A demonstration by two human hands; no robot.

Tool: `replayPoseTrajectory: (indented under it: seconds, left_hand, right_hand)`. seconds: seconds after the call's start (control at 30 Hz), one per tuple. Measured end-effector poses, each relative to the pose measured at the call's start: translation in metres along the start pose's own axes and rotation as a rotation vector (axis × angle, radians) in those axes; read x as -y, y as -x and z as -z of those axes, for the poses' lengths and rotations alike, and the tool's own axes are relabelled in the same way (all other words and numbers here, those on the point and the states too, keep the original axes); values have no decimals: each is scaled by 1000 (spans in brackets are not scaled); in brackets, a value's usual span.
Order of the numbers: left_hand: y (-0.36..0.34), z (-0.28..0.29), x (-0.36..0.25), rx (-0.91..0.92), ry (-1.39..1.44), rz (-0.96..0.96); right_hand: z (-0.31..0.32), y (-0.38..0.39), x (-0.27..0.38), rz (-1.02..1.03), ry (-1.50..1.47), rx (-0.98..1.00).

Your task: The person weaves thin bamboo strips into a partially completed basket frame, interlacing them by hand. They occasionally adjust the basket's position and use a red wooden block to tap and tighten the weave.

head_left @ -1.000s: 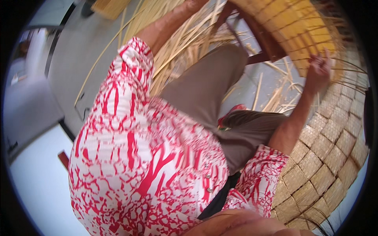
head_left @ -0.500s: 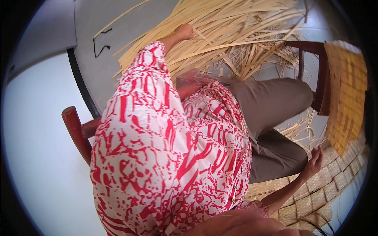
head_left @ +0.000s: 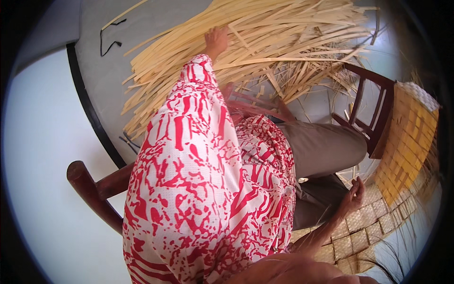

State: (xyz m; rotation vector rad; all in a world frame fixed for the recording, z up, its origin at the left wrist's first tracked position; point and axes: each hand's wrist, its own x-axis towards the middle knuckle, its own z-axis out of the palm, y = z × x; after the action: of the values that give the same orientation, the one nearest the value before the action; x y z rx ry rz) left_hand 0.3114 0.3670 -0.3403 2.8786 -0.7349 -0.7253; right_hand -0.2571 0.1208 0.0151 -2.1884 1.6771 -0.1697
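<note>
My left hand [head_left: 216, 40] reaches forward over a broad pile of long pale flat strips [head_left: 179, 59], like split bamboo, on the floor. Its fingers are somewhat apart and touch the near top of the pile; no strip shows clearly in its grip. At the right, beside my knee, my right hand [head_left: 351, 196] is raised with its fingers curled close together. Whatever it may hold is too small to make out. Just past that hand curves a wide woven band [head_left: 407, 142] of flat strips, yellow in its upper part and paler below, with loose strip ends along its outer edge.
A dark red wooden chair or stool [head_left: 385, 111] stands beyond my knees, against the woven band. At left is a rounded wooden chair arm [head_left: 80, 173]. A thin black cord [head_left: 111, 45] lies on the grey floor [head_left: 92, 71]. Clear plastic [head_left: 257, 102] lies by my lap.
My left hand has loosened from a fist over the strips. The right hand has drawn nearer to my knee, away from the woven band's yellow part. The whole view has shifted.
</note>
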Motion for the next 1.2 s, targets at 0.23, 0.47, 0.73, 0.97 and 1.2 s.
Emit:
replayPoseTrajectory:
  seconds: [0.23,0.47,0.73,0.97,1.2]
  left_hand:
    - [-10,-5,20,97,-16,148]
    - [3,-16,10,-4,-68,-154]
    - [27,62,-101,-205,496,-654]
    - [106,201,-245,-137,1081,-810]
    - [193,301,-289,-348,1438,-1326]
  right_hand:
    - [-10,8,13,47,143,3]
    - [-23,19,-36,83,15,-27]
    - [-30,13,-24,138,117,-209]
    - [-41,22,-41,86,-205,-214]
    - [-62,34,-44,174,-230,-281]
